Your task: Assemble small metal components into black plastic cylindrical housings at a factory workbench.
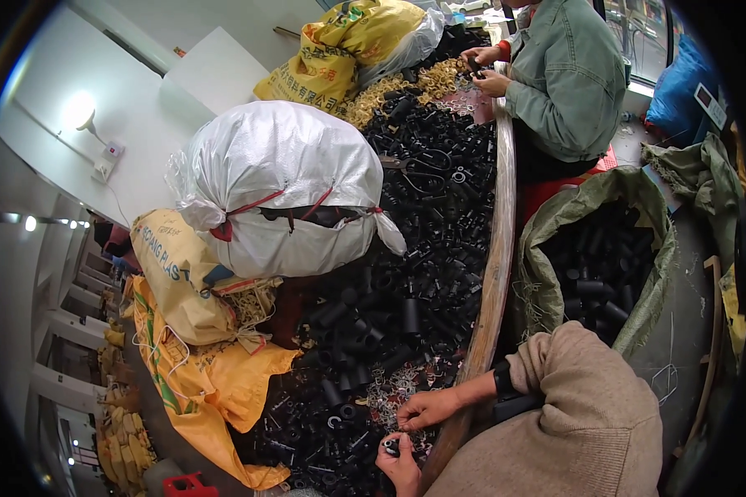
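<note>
Low in the view, my left hand point(400, 465) is closed round a small black cylindrical part point(391, 448) with a pale ring showing at its end. Just above it, my right hand point(428, 408) hovers beside a heap of small metallic and reddish rings point(394, 393), its fingertips pinched together. What the right fingertips hold, if anything, is too small to make out. Loose black plastic tubes and fittings point(410, 316) cover the work surface around both hands. My right forearm crosses the table's wooden edge point(491, 286).
A stuffed white sack point(286, 178) and a yellow-orange sack point(211, 373) rest on the left. Scissors point(419, 166) lie among the parts. A green sack point(659, 224) of black tubes stands right of the wooden edge. Farther off, a co-worker in a green jacket point(568, 79) handles a black part.
</note>
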`<state>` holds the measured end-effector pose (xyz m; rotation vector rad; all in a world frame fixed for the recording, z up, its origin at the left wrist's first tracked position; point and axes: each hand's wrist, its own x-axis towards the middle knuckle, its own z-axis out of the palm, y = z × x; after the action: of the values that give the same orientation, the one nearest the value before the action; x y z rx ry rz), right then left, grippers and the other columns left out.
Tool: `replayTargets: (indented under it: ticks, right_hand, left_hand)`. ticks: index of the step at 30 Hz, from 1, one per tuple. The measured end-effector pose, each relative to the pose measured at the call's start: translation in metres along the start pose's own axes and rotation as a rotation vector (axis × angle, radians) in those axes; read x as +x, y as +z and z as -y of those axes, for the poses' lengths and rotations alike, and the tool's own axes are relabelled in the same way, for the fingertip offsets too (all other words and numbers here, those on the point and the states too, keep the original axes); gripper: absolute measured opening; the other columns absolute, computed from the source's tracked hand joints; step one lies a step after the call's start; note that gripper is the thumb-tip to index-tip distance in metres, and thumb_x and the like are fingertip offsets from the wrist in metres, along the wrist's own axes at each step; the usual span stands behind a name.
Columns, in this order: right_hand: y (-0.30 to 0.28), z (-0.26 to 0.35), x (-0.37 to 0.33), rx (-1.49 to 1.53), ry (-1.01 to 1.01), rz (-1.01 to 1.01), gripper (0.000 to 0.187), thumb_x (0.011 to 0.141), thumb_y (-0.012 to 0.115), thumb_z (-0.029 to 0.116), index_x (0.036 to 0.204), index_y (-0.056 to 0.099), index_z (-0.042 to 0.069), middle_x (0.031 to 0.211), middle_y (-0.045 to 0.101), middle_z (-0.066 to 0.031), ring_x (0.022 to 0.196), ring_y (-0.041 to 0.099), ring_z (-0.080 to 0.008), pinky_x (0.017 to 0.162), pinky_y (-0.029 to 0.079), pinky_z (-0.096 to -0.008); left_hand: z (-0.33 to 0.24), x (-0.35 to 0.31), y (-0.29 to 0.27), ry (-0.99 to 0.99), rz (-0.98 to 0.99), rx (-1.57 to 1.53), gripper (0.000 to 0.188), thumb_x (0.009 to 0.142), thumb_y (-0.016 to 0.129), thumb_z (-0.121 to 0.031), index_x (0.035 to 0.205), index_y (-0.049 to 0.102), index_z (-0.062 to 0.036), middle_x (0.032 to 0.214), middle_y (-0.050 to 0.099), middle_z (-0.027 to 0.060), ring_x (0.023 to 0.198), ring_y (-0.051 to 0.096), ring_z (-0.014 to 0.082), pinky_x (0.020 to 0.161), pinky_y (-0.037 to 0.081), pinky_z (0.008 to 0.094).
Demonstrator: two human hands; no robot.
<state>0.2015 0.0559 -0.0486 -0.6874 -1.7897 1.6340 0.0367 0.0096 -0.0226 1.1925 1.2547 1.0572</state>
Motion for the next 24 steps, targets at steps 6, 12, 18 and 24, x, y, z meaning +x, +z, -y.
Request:
replayTargets:
  ticks: [6, 12, 18, 24]
  right_hand:
    - [0.009, 0.004, -0.005, -0.207, -0.134, -0.297, 0.017, 0.081, 0.05, 0.016, 0.089, 0.052, 0.001, 0.08, 0.056, -0.0108, 0.075, 0.055, -0.0227, 0.064, 0.042, -0.0322]
    - [0.011, 0.015, -0.005, -0.168, -0.189, -0.201, 0.015, 0.077, 0.052, 0.013, 0.085, 0.051, 0.0, 0.075, 0.054, -0.0123, 0.067, 0.054, -0.0265, 0.059, 0.042, -0.035]
    - [0.013, 0.015, -0.006, -0.28, -0.361, -0.207, 0.016, 0.079, 0.052, 0.015, 0.081, 0.048, 0.0, 0.073, 0.05, -0.0139, 0.07, 0.052, -0.0303, 0.059, 0.041, -0.0367]
    - [0.01, 0.019, -0.007, -0.325, -0.402, -0.221, 0.016, 0.08, 0.051, 0.015, 0.077, 0.046, 0.0, 0.071, 0.049, -0.0142, 0.069, 0.051, -0.0317, 0.059, 0.041, -0.0376]
  left_hand:
    - [-0.001, -0.003, -0.001, 0.009, -0.003, -0.017, 0.011, 0.078, 0.057, -0.007, 0.08, 0.05, 0.0009, 0.061, 0.05, 0.0036, 0.052, 0.044, 0.0088, 0.049, 0.037, 0.0201]
    - [-0.003, -0.002, -0.004, -0.064, -0.027, -0.115, 0.009, 0.079, 0.056, -0.006, 0.082, 0.05, -0.0001, 0.063, 0.05, 0.0032, 0.053, 0.045, 0.0091, 0.049, 0.037, 0.0205]
    - [-0.002, 0.0, -0.003, -0.15, -0.065, -0.207, 0.007, 0.081, 0.054, -0.007, 0.083, 0.049, -0.0025, 0.067, 0.05, 0.0023, 0.056, 0.046, 0.0097, 0.05, 0.037, 0.0213]
    - [-0.006, 0.0, 0.0, -0.205, -0.006, -0.318, 0.007, 0.081, 0.054, -0.009, 0.083, 0.049, -0.0039, 0.068, 0.05, 0.0017, 0.058, 0.046, 0.0103, 0.05, 0.037, 0.0218]
